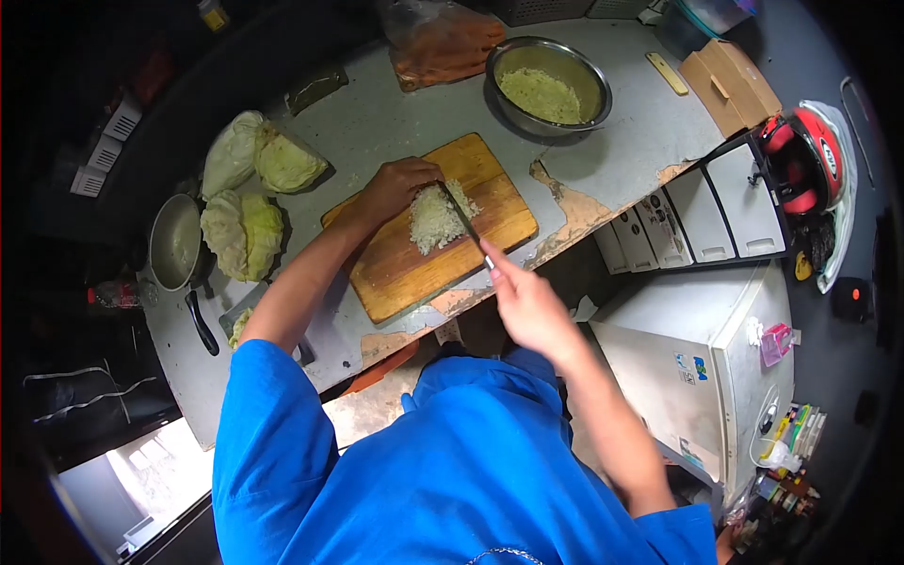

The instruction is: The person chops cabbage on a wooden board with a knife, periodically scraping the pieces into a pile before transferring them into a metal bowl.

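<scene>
My right hand (532, 306) is wrapped round the handle of a kitchen knife (463, 218), its blade slanting across finely chopped cabbage (433, 219). At the blade's far end, my left hand (400, 186) has its fingers bent and closed at the tip; some fingers are hidden. The chopped pile lies on a wooden cutting board (395, 287). Left of the board are cut cabbage pieces (287, 160) and a leafy cabbage piece (243, 235). A steel bowl (595, 94) behind the board holds more chopped cabbage (541, 94).
A pan (175, 243) with a black handle stands at the table's left end. Behind lies a plastic bag (443, 52) with orange contents. A cardboard box (730, 85) sits at the right corner. The table's front edge (574, 207) is chipped. A white fridge (678, 348) stands at right.
</scene>
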The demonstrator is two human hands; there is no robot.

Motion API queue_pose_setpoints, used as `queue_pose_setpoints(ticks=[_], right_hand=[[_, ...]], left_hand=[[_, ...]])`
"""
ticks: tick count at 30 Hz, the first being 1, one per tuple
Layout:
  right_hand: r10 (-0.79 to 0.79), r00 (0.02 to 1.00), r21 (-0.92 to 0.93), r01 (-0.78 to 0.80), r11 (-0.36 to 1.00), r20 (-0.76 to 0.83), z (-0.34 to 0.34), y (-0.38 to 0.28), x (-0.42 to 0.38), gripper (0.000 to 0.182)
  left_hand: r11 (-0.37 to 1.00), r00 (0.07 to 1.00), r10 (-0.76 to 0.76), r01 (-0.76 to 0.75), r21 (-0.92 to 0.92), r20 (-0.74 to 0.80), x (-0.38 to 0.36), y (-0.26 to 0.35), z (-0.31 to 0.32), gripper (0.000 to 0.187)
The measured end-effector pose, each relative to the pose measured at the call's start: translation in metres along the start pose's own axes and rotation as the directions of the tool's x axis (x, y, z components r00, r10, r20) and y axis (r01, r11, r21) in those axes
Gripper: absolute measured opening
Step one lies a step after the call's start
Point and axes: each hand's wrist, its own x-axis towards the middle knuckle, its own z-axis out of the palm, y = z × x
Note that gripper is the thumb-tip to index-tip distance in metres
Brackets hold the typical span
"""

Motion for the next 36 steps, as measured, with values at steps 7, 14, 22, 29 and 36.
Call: queue_pose_setpoints(ticks=[7,14,22,29,36], right_hand=[[-0.081,0.993,-0.046,0.077,0.996,-0.081,0.035,0.035,0.005,0.047],[-0.088,0.996,-0.019,0.089,0.996,0.023,-0.014,-0.005,0.004,0.045],[-0.096,0.991,0.059,0.102,0.993,-0.089,0.045,0.053,0.008,0.046],[-0.111,0.993,-0.112,0.113,0.987,0.028,-0.009,-0.009,0.002,0.046],[-0.014,1.000,-0.133,0.012,0.991,-0.012,0.041,0.034,-0.003,0.050]], left_hand=[[0.999,0.996,-0.012,0.015,0.029,-0.093,-0.007,-0.001,0.003,0.022],[0.999,1.000,-0.008,0.008,0.033,-0.018,-0.008,-0.002,-0.006,0.025],[0.990,0.997,0.001,0.010,0.142,-0.080,-0.018,-0.001,-0.001,0.023],[0.994,0.994,0.012,0.000,0.107,-0.107,-0.024,0.001,0.002,0.024],[0.995,0.993,0.064,-0.056,0.083,-0.098,-0.025,-0.006,0.003,0.029]])
